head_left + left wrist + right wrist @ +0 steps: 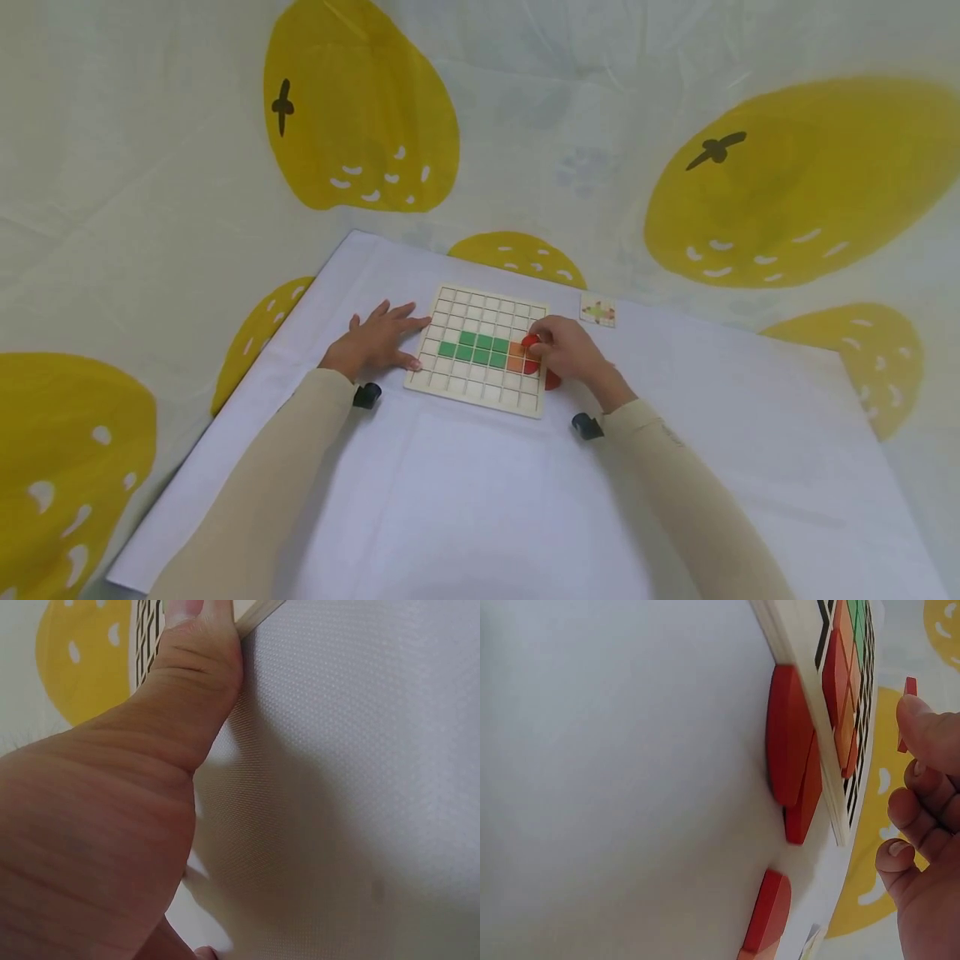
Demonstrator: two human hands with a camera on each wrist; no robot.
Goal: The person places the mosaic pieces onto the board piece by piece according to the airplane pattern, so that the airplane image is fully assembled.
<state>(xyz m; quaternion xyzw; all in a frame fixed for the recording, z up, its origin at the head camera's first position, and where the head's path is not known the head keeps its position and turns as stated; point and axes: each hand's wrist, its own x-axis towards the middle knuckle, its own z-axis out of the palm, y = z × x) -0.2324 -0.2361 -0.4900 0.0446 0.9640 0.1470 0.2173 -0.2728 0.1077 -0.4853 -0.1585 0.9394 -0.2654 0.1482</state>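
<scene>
the board (474,387) (tiles (481,356) on it) lies left of the card (597,310).

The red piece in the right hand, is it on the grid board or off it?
Off: the right wrist view shows the red piece pinched by the right hand, with a gap to the grid board.

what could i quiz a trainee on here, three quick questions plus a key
1. Which hand pinches a red piece?
a) left
b) right
c) neither

2. Fill in: in the head view, directly left of the orange tiles on the grid board are ____.

3. True or false: the left hand touches the grid board.

Key:
1. b, the right hand.
2. green tiles.
3. True; its thumb is at the board's left edge.
</scene>
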